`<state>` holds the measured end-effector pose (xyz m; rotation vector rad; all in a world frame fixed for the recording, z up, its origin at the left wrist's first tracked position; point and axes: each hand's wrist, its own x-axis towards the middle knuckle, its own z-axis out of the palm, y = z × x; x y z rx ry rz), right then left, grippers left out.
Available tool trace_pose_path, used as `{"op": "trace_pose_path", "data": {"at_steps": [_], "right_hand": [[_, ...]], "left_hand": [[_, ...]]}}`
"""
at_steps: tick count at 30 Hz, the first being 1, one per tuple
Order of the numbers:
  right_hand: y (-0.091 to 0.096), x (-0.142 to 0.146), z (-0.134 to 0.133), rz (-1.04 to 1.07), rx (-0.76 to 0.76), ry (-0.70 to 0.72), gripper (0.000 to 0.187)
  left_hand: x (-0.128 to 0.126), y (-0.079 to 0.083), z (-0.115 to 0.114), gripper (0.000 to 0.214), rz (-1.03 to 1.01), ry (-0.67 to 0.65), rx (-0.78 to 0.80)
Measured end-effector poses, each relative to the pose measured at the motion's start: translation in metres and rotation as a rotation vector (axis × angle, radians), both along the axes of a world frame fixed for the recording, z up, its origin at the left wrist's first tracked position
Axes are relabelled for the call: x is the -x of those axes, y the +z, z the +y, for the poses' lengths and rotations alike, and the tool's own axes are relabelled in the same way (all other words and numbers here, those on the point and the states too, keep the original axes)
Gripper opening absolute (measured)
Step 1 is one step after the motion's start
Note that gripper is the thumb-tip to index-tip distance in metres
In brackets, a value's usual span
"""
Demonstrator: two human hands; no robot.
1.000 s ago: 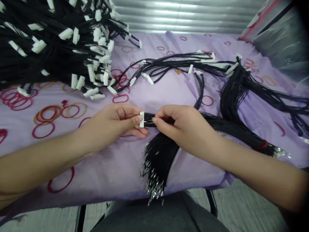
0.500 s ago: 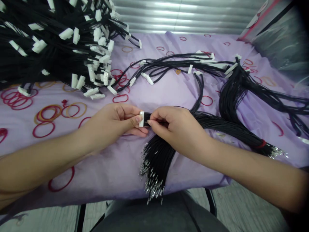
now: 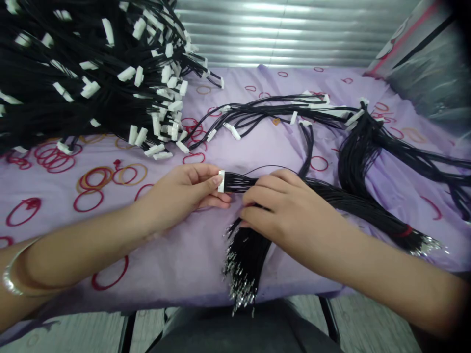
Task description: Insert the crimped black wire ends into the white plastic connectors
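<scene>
My left hand pinches a small white connector with several black wires running out of its right side. My right hand lies just right of it, fingers curled down onto a bundle of loose black wires whose metal-tipped ends hang over the table's front edge. What the right fingers grip is hidden under the hand. A silver bangle sits on my left wrist.
A large heap of finished black harnesses with white connectors fills the back left. More harnesses lie across the middle back, and another black bundle with a red tie runs right. A purple patterned cloth covers the table.
My right hand has drawn back from the connector and dropped onto the loose wire bundle. The left hand keeps the connector. The view has shifted down a little.
</scene>
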<state>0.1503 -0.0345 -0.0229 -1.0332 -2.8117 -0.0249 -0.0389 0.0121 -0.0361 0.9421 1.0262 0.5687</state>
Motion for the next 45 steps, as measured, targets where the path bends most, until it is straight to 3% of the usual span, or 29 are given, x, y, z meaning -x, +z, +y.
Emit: {"op": "trace_pose_path", "data": {"at_steps": [2, 6, 11, 15, 25, 33, 40, 43, 45], "right_hand": [[-0.003, 0.0, 0.003, -0.018, 0.092, -0.02, 0.012], [-0.007, 0.0, 0.008, 0.062, 0.134, -0.015, 0.012], [-0.002, 0.0, 0.009, 0.343, 0.282, -0.293, 0.011], [-0.002, 0.004, 0.012, 0.383, 0.293, -0.458, 0.01], [-0.004, 0.009, 0.017, 0.257, 0.361, -0.45, 0.016], [-0.008, 0.014, 0.018, 0.245, 0.285, -0.504, 0.02], [-0.021, 0.017, 0.02, 0.243, 0.032, -0.322, 0.022], [-0.015, 0.014, 0.017, 0.265, -0.091, -0.28, 0.021], [-0.008, 0.009, 0.015, 0.257, -0.089, -0.229, 0.021]], "left_hand": [[0.001, -0.001, 0.001, 0.006, 0.003, 0.001, -0.007], [0.002, -0.003, 0.003, 0.005, 0.019, -0.005, -0.014], [0.003, -0.003, 0.002, 0.006, 0.033, -0.033, -0.038], [0.002, -0.003, 0.001, 0.006, 0.027, -0.044, -0.056], [0.004, -0.006, 0.003, 0.008, 0.007, -0.084, -0.049], [0.003, -0.003, 0.002, 0.008, 0.042, -0.094, -0.058], [0.002, -0.005, 0.004, 0.007, 0.003, -0.098, -0.043], [0.001, -0.006, 0.003, 0.007, 0.004, -0.084, -0.042], [0.001, -0.005, 0.003, 0.008, -0.002, -0.061, -0.046]]}}
